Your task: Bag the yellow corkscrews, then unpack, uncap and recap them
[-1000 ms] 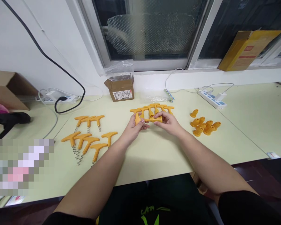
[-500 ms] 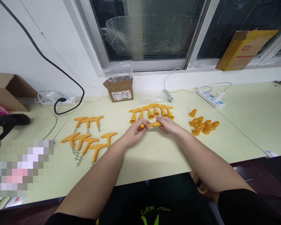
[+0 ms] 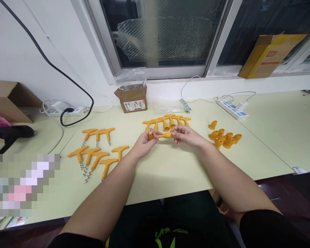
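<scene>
My left hand (image 3: 144, 144) is closed around the T-shaped handle of a yellow corkscrew (image 3: 160, 136), held level above the table. A ribbed yellow sleeve (image 3: 168, 135) sits over the far part of its shaft, pinched at its wide end by the fingers of my right hand (image 3: 188, 136). The screw itself is hidden. Just behind my hands stands a row of several yellow corkscrews with sleeves fitted (image 3: 166, 124). Left of my left forearm lie several corkscrews with bare metal spirals (image 3: 93, 159). Loose yellow sleeves (image 3: 229, 140) stand grouped to the right.
Against the wall are an opened small carton (image 3: 134, 101), a clear plastic bag (image 3: 169, 105) and a power strip (image 3: 232, 108). A black cable (image 3: 77, 124) loops down at the left beside a larger cardboard box (image 3: 10, 100). A yellow carton (image 3: 272, 57) leans on the window.
My hands have risen slightly and drawn apart. More of the corkscrew's ribbed shaft shows between handle and sleeve, and the right fingers have shifted to the sleeve's end.
</scene>
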### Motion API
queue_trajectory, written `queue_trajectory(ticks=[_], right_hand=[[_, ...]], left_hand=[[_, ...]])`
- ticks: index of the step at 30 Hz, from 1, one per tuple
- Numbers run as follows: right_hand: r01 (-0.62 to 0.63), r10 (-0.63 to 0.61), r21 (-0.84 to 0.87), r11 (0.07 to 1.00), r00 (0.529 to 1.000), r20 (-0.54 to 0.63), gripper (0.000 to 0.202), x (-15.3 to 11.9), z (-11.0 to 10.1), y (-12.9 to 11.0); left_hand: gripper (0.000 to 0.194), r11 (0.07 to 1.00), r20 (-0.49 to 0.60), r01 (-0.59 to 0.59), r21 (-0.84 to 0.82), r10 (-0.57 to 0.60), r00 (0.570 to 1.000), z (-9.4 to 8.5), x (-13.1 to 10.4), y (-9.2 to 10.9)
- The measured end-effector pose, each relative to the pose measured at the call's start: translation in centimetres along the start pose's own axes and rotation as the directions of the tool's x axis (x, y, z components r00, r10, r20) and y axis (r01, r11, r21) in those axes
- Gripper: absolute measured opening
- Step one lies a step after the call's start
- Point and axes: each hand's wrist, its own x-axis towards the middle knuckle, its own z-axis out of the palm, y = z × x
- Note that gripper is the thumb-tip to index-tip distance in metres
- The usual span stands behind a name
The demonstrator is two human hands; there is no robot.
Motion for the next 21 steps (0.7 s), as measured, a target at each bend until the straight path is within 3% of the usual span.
queue_trajectory(ticks=[2, 5, 7, 9, 11, 13, 15, 17, 21], right_hand=[[-0.133, 0.136, 0.054, 0.99, 0.989, -0.053, 0.042, 0.1, 0.7, 0.0], [-0.362, 0.365, 0.051, 0.931, 0.927, -0.083, 0.05, 0.1, 1.3, -0.2], [-0.411, 0.412, 0.025, 0.911, 0.909, -0.066, 0.054, -0.1, 1.3, -0.5], [-0.283, 0.282, -0.003, 0.959, 0.958, -0.05, 0.05, -0.4, 0.9, -0.8], [-0.043, 0.043, -0.052, 0.998, 0.999, 0.004, 0.041, -0.8, 0.4, -1.0], [0.129, -0.114, -0.106, 0.986, 0.984, 0.136, 0.034, -1.1, 0.1, -1.0], [0.147, -0.102, -0.147, 0.978, 0.956, 0.275, 0.029, -1.3, 0.2, -1.0], [0.081, -0.012, -0.17, 0.982, 0.926, 0.376, 0.028, -1.4, 0.6, -0.9], [-0.056, 0.113, -0.133, 0.99, 0.87, 0.48, 0.035, -1.6, 1.1, -1.2]], left_hand=[[0.016, 0.998, 0.021, -0.048, 0.027, 0.048, 0.999, 0.1, -0.2, 0.2], [0.014, 0.992, 0.044, -0.104, 0.068, 0.102, 0.994, 0.2, -0.3, 0.4], [0.015, 0.994, 0.019, -0.093, 0.061, 0.092, 0.996, 0.2, -0.3, 0.4], [0.016, 0.998, -0.005, -0.048, 0.032, 0.048, 0.999, 0.1, -0.2, 0.3], [0.016, 1.0, 0.014, 0.009, 0.001, -0.009, 1.0, 0.0, -0.1, 0.1], [0.016, 0.997, 0.07, 0.066, -0.038, -0.063, 0.996, -0.1, 0.1, -0.2], [0.016, 0.991, 0.127, 0.108, -0.077, -0.097, 0.987, 0.0, 0.1, -0.6], [0.014, 0.989, 0.176, 0.113, -0.099, -0.094, 0.98, 0.2, 0.1, -0.8], [0.015, 0.987, 0.267, 0.09, -0.13, -0.053, 0.962, 0.7, 0.0, -0.8]])
